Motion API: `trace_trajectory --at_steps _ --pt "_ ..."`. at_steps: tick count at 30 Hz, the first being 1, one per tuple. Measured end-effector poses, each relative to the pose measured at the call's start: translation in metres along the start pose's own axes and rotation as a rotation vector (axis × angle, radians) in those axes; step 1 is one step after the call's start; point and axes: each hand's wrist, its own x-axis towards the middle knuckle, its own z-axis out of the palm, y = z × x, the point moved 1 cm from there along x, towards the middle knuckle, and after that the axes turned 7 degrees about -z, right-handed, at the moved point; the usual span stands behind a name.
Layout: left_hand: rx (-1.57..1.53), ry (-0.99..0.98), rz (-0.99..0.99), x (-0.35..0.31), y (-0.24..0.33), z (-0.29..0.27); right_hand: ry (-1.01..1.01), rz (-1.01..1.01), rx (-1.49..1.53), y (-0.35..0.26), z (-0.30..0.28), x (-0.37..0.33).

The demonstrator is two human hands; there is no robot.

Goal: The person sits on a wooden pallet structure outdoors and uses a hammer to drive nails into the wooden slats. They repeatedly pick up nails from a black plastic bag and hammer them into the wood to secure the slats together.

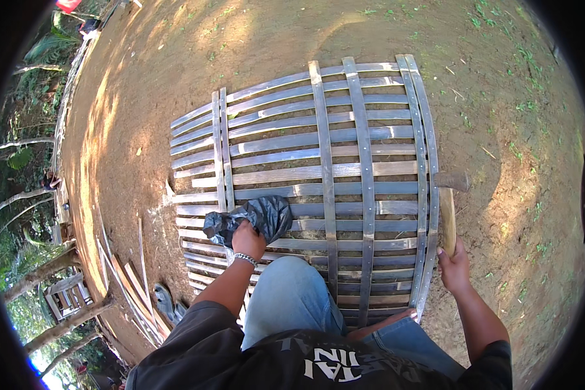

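Note:
My left hand (248, 242) is closed around a crumpled black plastic bag (270, 216), held over the left part of a slatted bamboo panel (325, 170). Just off the panel's right edge, my right hand (454, 265) grips the wooden handle of a hammer (448, 218). The hammer's dark metal head (452, 181) points away from me, near the outermost crosspiece. Long thin slats run left to right on the panel, crossed by paired strips with small nail heads along them. What the bag holds cannot be seen.
Bare brown soil (500, 286) with tufts of grass surrounds the panel. To the left lie long loose strips (133, 296) and a pair of grey shoes (164, 303). Trees and a slatted wooden seat (69, 299) stand farther left. My knee (289, 292) covers the panel's near part.

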Motion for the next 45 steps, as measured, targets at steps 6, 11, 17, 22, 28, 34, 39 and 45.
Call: trace_trajectory --at_steps 6,11,17,22,28,34,39,45 --pt "-0.044 0.046 -0.051 0.001 -0.003 -0.010 -0.025 0.014 0.034 -0.008 0.004 0.000" --pt "-0.177 0.085 -0.052 -0.004 -0.010 -0.017 -0.002 0.014 0.046 -0.012 0.005 -0.002" --pt "-0.134 0.055 -0.055 0.000 -0.002 -0.029 -0.012 0.038 0.003 -0.004 0.002 0.000" --pt "-0.251 0.041 -0.117 0.002 0.005 -0.034 -0.004 0.051 0.036 -0.008 0.004 0.002" --pt "-0.268 -0.001 -0.211 0.002 -0.011 -0.029 -0.016 0.066 0.022 -0.027 0.006 0.001" --pt "-0.916 0.445 -0.407 -0.006 -0.025 -0.025 0.011 0.069 0.123 -0.002 0.006 0.002" --pt "-1.090 0.493 0.122 0.010 0.071 -0.058 -0.007 0.038 0.139 0.007 0.007 0.004" --pt "-1.057 0.111 0.215 0.069 0.218 -0.007 -0.049 0.073 0.135 -0.014 0.016 0.008"
